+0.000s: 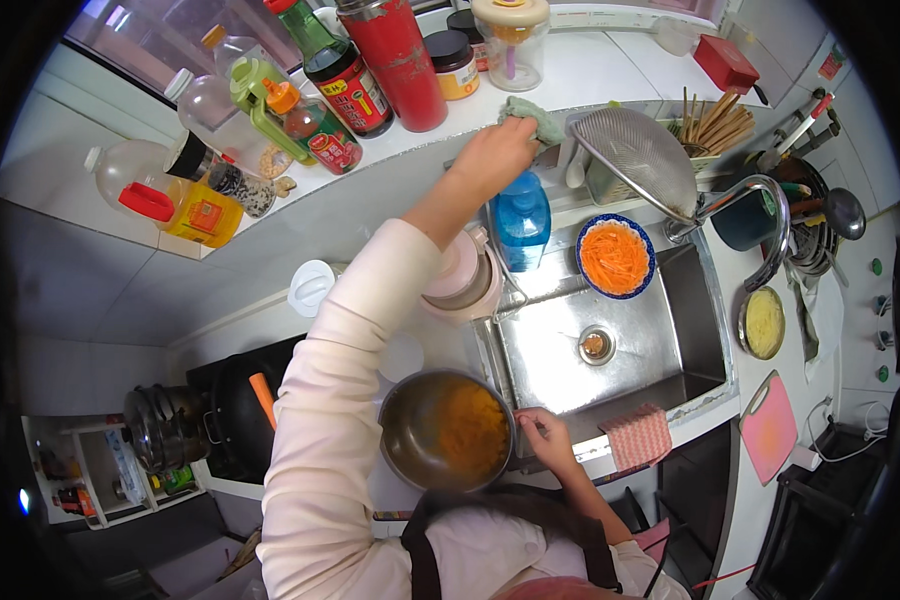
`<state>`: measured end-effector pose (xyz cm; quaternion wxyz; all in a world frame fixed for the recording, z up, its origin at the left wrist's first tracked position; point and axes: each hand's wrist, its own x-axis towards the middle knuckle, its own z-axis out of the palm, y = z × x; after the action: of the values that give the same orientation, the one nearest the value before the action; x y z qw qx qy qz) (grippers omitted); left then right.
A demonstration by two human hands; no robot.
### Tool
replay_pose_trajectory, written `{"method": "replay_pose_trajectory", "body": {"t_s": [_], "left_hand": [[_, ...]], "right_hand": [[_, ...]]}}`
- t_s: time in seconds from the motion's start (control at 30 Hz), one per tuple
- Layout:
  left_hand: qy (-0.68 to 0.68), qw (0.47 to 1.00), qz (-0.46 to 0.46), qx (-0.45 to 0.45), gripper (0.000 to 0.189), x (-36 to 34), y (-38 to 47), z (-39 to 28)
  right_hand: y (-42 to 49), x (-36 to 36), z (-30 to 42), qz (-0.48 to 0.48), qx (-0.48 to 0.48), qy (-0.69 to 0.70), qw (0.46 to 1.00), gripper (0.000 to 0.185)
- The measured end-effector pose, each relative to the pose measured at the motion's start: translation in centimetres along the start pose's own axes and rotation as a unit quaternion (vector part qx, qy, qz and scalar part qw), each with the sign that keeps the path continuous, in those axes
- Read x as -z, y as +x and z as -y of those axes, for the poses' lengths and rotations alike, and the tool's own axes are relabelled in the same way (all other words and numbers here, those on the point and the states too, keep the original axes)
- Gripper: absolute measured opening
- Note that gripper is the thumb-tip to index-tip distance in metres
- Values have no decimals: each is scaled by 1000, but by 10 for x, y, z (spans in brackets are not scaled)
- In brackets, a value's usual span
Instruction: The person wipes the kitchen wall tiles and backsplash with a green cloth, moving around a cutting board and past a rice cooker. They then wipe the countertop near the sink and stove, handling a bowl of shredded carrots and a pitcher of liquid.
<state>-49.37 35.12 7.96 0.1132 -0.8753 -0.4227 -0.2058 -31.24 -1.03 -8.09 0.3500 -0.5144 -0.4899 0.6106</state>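
My left hand (497,154) reaches far forward with its fingers closed on a crumpled green cloth (534,118) at the edge of the white ledge. Below that hand stands a blue pump bottle (522,221). Close to my body, my right hand (546,439) pinches the right rim of a deep stainless steel pot (412,435). Orange-brown contents lie in the pot, mostly on its right side; what they are is hard to tell. My left sleeve hides part of the counter and the pot's left edge.
Right of the pot is a steel sink (555,352); a bowl of shredded carrot (615,257) sits at its back edge. A mesh strainer (637,154) leans near the faucet (776,199). Bottles and a red flask (397,67) line the ledge. A wok (240,412) lies left.
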Motion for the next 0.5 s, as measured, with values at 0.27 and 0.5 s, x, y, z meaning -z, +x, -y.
{"method": "replay_pose_trajectory", "body": {"t_s": [0.27,0.5], "left_hand": [[31,997,46,44,10,-9,21,-15],[209,968,90,-102,21,6,-17,14]], "right_hand": [[8,-13,-3,15,19,-64,998,13],[5,-8,8,9,-8,-73,997,14]]}}
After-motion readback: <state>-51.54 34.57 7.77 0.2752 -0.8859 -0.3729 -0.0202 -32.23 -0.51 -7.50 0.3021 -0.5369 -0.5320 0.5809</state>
